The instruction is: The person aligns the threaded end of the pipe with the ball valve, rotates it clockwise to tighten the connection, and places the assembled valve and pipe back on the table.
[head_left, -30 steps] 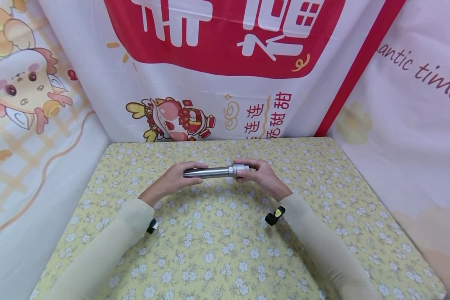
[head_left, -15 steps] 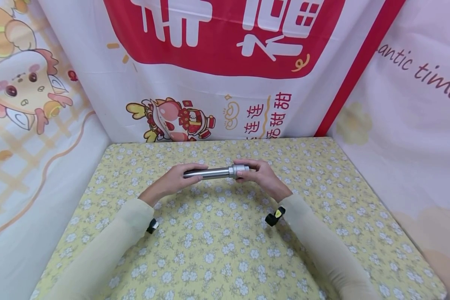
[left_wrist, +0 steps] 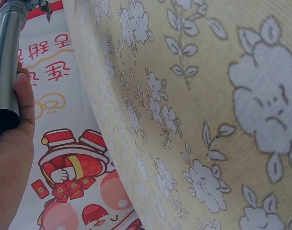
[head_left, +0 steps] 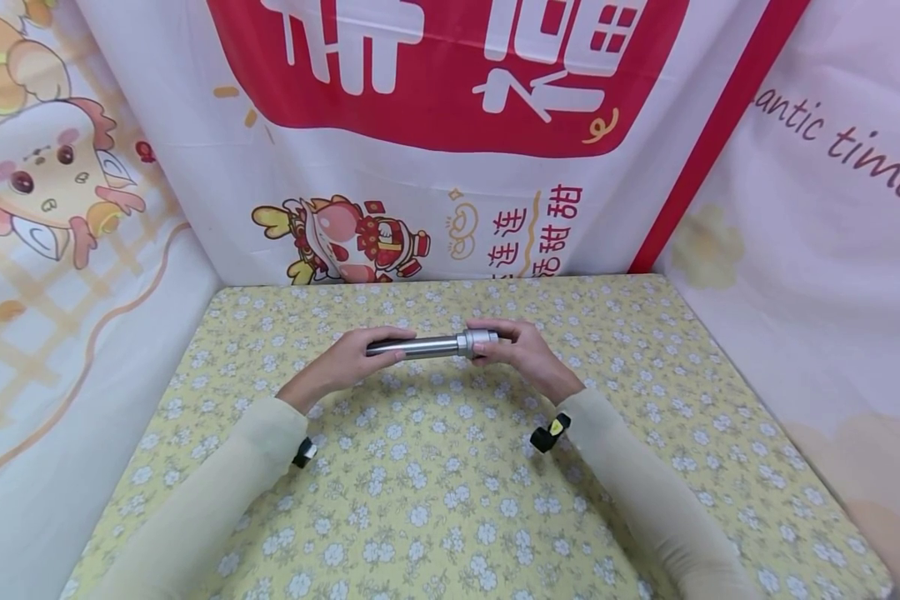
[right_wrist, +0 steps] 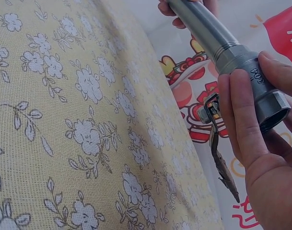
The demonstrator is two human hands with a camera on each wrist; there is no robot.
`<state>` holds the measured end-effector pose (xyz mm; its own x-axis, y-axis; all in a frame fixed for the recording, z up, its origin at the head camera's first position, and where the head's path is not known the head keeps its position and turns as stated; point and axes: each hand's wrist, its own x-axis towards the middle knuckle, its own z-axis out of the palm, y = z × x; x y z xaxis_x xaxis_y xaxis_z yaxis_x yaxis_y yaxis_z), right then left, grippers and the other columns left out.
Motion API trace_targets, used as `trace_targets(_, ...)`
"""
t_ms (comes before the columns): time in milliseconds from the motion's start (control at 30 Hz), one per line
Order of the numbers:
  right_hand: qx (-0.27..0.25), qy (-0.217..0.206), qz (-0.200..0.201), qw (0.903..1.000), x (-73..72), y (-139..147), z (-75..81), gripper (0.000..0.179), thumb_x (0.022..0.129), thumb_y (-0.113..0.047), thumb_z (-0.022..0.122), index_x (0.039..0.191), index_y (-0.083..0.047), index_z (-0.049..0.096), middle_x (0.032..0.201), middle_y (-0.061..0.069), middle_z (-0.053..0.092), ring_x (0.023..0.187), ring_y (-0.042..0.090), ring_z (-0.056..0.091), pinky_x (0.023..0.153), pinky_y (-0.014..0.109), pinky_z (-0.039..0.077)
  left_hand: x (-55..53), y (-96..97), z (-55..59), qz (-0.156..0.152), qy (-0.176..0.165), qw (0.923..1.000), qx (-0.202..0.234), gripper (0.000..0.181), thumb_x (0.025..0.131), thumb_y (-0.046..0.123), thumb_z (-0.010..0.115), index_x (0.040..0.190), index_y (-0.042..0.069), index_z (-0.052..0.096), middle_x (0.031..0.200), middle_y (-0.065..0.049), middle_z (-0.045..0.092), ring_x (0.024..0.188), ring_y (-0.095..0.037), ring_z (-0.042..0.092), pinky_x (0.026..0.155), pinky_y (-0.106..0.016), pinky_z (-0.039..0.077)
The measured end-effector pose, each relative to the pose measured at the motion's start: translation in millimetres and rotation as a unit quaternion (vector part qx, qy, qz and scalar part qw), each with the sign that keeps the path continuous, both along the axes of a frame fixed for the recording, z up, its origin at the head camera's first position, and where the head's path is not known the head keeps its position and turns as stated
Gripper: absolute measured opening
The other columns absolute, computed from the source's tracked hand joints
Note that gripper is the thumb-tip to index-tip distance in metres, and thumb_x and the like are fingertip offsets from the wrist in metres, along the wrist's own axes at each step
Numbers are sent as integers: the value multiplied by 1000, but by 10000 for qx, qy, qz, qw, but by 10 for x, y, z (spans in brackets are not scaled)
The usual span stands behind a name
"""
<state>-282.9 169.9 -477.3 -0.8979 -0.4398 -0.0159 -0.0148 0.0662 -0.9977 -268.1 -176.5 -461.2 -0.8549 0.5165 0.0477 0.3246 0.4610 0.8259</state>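
Observation:
A steel pipe runs level between my two hands over the table, joined at its right end to a ball valve. My left hand grips the pipe's left end, thumb on the near side and fingers on the far side. With thumb and fingers, my right hand holds the valve body, which is stamped 304. The valve's lever handle hangs below the body in the right wrist view; the head view hides it. An open pipe end shows at my left palm in the left wrist view.
The table has a yellow cloth with white flowers. A printed white and red curtain stands behind its far edge, with printed cloth walls at left and right. Black straps circle both wrists.
My left thumb and the left end of the pipe have shifted very slightly since the first frame. My right hand keeps its hold on the valve in the same place.

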Motion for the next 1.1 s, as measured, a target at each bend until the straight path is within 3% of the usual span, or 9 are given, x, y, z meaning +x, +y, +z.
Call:
trace_targets(267,-62,27,50,10000,-7,1,-7,46,101,-23,82,146,-20,72,147,13,63,108,29,78,106,47,61,0,0,-7,5,40,10000,20,42,110,34,69,151,24,67,154,-10,65,112,-26,68,96,-44,56)
trace_targets(667,-113,54,73,9999,-5,-1,-10,47,102,-21,81,148,-18,71,149,14,62,109,28,77,103,43,62,-17,6,-30,-61,70,9998,169,45,108,22,73,151,15,67,152,-12,65,114,-25,70,96,-43,58)
trace_targets(1100,-89,-38,58,9999,-15,5,-15,47,102,-21,81,147,-19,71,146,15,62,106,29,78,104,43,61,4,18,-41,-35,257,9993,276,44,105,19,77,148,17,70,149,-12,68,116,-27,71,95,-44,59)
